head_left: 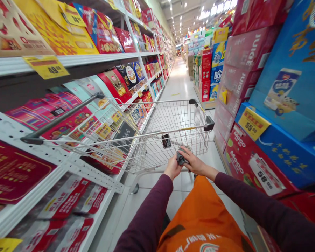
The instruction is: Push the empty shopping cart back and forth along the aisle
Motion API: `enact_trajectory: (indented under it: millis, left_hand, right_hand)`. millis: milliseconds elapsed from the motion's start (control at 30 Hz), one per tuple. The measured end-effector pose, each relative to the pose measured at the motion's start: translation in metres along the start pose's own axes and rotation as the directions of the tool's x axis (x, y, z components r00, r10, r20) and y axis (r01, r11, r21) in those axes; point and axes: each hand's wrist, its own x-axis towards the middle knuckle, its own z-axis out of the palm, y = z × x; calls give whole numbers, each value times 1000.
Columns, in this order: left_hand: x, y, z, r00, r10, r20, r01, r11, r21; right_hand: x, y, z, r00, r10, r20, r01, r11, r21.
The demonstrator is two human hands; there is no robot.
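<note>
My left hand (173, 167) and my right hand (193, 161) meet in front of me, at the near side of a wire shopping cart (152, 154). Between them is a small, dark grey, crumpled cloth (182, 158), with the fingers of both hands closed around it. The cart stands sideways across the aisle, its grey handlebar (65, 120) towards the left shelf. A small dark rectangular plate (166, 140) shows through the wire mesh; I cannot tell whether it is fixed to the cart.
Shelves on the left carry boxed gift packs (112, 84) and yellow price tags (46, 66). Stacked drink cartons (236, 77) line the right side close to my arm. The tiled floor (180, 80) runs on ahead past more stacked boxes (206, 70).
</note>
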Motion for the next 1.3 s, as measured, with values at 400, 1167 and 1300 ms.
enact_trajectory:
  millis: [400,1167,1300]
  left_hand:
    - [-8,3,3,998,49,-29,-43,982,185]
    - [9,12,-13,965,236,-114,-254,949,-186]
    - [0,12,-11,977,212,-30,-214,959,-186]
  right_hand:
    - [31,-10,-13,874,398,-277,-459,865,-204]
    - [24,-32,13,867,479,-137,-340,770,540]
    - [24,-34,17,831,521,-195,-376,785,492]
